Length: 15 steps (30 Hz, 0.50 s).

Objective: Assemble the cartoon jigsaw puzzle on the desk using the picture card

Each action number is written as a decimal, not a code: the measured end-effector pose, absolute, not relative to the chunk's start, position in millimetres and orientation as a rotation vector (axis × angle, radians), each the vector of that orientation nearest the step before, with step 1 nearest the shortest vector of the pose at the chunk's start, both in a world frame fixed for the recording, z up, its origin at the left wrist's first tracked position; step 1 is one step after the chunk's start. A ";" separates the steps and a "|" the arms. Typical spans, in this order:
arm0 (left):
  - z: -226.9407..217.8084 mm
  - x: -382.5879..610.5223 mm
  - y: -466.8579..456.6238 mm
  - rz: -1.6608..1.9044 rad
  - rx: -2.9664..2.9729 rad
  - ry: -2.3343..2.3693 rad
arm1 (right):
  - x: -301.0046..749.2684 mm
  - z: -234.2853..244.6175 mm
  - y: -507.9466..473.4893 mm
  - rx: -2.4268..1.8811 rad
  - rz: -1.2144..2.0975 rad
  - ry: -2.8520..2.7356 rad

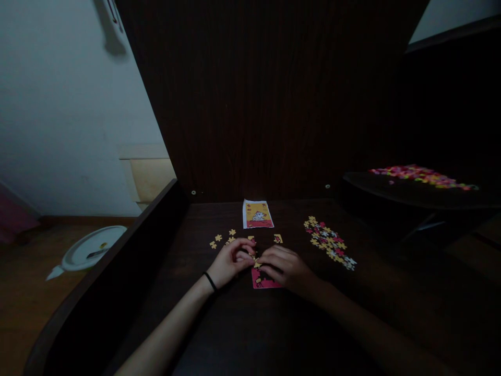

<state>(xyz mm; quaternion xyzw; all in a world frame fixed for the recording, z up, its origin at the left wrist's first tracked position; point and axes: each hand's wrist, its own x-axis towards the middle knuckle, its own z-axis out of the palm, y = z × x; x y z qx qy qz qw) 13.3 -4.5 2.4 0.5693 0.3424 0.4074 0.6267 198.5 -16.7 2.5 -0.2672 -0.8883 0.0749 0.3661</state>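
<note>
My left hand (230,262), with a black band (210,282) at the wrist, and my right hand (288,267) meet over a partly joined jigsaw. Their fingertips pinch at a small yellow puzzle piece (257,264) between them. Just below lies the red joined edge (266,283) of the jigsaw, partly covered by my right fingers. Another joined bit (278,238) sits beyond my right hand. Behind both hands lies a printed picture sheet (259,215) with a white animal on yellow and red.
Loose yellow pieces (218,237) lie left of the jigsaw, some partly behind my left hand. A pile of mixed pieces (326,240) spreads to the right. A raised board (156,219) edges the dark table's left side. Colourful small items (422,175) cover a surface farther right.
</note>
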 end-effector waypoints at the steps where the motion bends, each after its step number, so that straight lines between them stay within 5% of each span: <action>1: 2.8 13.2 -4.5 0.942 1.300 0.780 | 198.8 3.2 -16.9 -0.696 0.180 -2.289; 15: 5.0 14.9 -6.1 0.917 1.385 0.823 | 201.6 1.7 -15.8 -0.756 0.134 -2.325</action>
